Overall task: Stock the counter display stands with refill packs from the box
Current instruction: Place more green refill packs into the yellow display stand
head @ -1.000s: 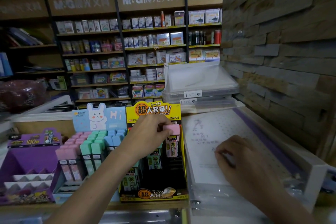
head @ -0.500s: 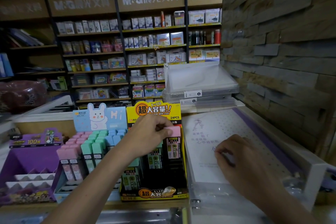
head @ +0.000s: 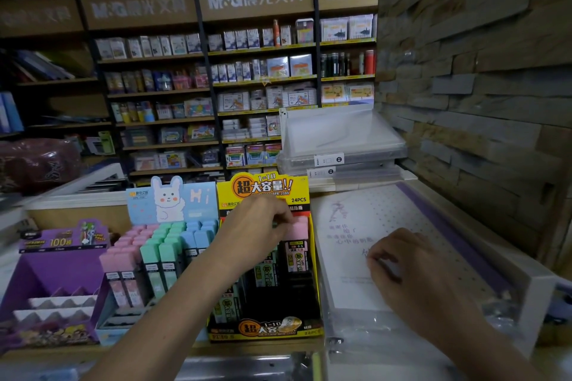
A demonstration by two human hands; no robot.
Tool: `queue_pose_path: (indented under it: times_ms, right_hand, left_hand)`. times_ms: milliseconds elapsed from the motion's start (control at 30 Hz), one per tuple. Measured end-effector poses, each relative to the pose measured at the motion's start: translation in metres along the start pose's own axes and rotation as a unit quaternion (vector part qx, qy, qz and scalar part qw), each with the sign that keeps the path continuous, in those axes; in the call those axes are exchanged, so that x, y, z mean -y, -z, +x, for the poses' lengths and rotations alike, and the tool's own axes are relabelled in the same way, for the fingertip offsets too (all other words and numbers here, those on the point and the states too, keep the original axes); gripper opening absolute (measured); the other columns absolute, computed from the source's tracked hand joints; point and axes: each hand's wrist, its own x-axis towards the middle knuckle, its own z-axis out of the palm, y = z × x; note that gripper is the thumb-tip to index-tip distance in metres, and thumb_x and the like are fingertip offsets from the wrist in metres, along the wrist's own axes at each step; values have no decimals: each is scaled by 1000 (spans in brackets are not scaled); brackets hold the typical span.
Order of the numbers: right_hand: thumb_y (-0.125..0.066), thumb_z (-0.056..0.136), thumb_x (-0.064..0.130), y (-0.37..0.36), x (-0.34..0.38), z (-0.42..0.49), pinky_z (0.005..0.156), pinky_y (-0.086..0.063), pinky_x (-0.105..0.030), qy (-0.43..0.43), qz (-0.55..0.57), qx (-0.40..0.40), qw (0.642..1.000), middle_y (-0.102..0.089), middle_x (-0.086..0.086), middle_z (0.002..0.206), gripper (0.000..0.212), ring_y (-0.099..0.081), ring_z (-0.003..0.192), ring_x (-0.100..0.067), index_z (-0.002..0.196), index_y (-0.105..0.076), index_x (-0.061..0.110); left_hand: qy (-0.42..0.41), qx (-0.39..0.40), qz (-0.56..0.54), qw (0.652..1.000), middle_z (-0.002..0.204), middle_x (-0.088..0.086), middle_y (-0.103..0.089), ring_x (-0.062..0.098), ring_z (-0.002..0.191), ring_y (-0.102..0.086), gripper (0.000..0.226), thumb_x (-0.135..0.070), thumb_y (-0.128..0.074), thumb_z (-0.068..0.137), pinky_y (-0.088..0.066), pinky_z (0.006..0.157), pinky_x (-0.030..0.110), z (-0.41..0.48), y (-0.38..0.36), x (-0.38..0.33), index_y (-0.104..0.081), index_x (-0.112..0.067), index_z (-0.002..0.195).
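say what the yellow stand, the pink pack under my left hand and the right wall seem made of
Yellow stand: likely printed card, slightly glossy; thin flat header panel with printed graphics.
Pink pack, pinched by the left hand: probably smooth matte plastic, with a printed label.
Right wall: rough matte stacked stone or stone-look cladding; uneven slabs, shadowed joints.

Only two hands and the arms behind them show. The left hand (head: 257, 226) is slender, its knuckles a soft ridge across the back. Behind its wrist the left forearm (head: 173, 303) runs long, lean and bare as far as can be seen. The right hand (head: 402, 266) looks broader, its back smooth and rounded, knuckles faint. Behind that wrist the right forearm (head: 483, 346) is bare too, thickening and blurring away from the hand
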Motion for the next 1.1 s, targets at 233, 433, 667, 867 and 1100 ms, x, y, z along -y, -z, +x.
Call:
queue_pose_path:
  times_ms: [233,433,667,867,1100]
  right_hand:
    - [-74,82,14,4,5,1,62,-45,-19,-4,0,9,1000,-58,14,78,13,-53,74,-5,77,-68,25]
    - [-73,84,9,21,25,1,58,-50,-27,-4,13,-19,1000,-64,7,73,12,-58,66,-8,79,-71,20]
    - [-72,81,20,29,83,-19,62,-45,-7,3,147,-18,989,-67,17,70,9,-63,72,-2,81,-71,30]
    - [-75,82,11,-11,126,-57,57,-42,-4,-10,253,49,966,-70,17,71,19,-65,62,0,80,-72,30]
    - [-74,82,13,-95,153,-106,66,-44,-6,-55,257,145,954,-69,19,78,14,-64,76,2,82,-73,27]
  left_hand:
    - [-18,15,32,999,115,-10,-72,12,108,-61,25,-36,-68,94,-50,94,35,-9,9,-5,-74,-27,117]
    - [1,-39,-21,999,109,-14,-68,11,111,-57,14,-27,-68,93,-46,94,31,-35,23,-5,-74,-28,106]
    - [15,-80,-96,992,92,-17,-62,1,87,-58,10,-22,-74,89,-42,73,13,-102,49,1,-74,-27,97]
    - [77,-57,-216,972,82,-15,-68,3,78,-64,11,-22,-75,88,-42,63,8,-179,46,29,-73,-33,90]
    - [195,13,-260,946,85,-17,-71,2,83,-66,17,-19,-75,88,-50,68,15,-256,-6,81,-72,-35,90]
